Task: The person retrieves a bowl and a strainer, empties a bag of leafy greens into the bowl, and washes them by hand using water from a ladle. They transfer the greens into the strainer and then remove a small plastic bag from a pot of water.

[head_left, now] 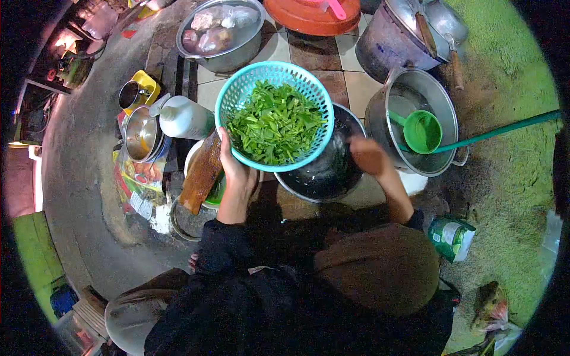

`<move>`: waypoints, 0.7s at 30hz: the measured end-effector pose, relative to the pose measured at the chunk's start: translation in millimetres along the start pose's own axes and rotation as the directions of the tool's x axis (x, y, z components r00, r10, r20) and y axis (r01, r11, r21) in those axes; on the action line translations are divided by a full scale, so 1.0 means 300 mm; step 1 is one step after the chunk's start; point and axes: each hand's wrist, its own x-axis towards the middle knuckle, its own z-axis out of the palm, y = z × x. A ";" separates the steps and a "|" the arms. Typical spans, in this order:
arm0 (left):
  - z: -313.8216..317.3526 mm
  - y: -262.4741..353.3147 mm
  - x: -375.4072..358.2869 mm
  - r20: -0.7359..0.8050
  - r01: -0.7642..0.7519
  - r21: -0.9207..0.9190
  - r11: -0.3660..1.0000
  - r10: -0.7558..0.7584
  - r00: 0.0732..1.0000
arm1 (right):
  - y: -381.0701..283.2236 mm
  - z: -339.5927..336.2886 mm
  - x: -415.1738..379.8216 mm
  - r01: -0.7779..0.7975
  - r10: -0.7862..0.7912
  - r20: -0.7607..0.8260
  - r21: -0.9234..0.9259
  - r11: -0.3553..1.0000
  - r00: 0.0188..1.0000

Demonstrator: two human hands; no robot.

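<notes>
My left hand [235, 172] grips a turquoise plastic colander [330, 121] at its near left side, thumb along the outside. Chopped green leaves [276, 124] fill much of it. Partly under the colander stands a dark metal basin [320, 193] with water [329, 163] in it; the colander hides its far left part. Over the basin's right rim is my right hand [369, 155], its fingers blurred by motion. I cannot make out whether it touches the rim or holds anything.
To the right stands a large pot [409, 89] with a green dipper [423, 132] and a green hose [504, 132]. A white bottle [184, 118] and wooden board [202, 175] lie left. Behind are a pot of bagged food [234, 50] and a red lid [303, 15].
</notes>
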 end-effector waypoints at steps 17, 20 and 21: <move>-0.048 0.016 0.039 0.010 -0.067 -0.016 0.998 0.067 0.998 | 0.003 0.227 -0.272 0.093 -0.207 0.584 0.219 0.971 0.785; -0.051 0.012 0.044 0.025 -0.060 -0.012 0.998 0.060 0.998 | -0.054 0.148 -0.251 -0.007 -0.190 0.685 0.274 0.962 0.704; -0.047 0.013 0.043 0.019 -0.052 -0.013 0.999 0.052 0.998 | -0.039 0.162 -0.268 -0.017 -0.227 0.578 0.385 0.923 0.784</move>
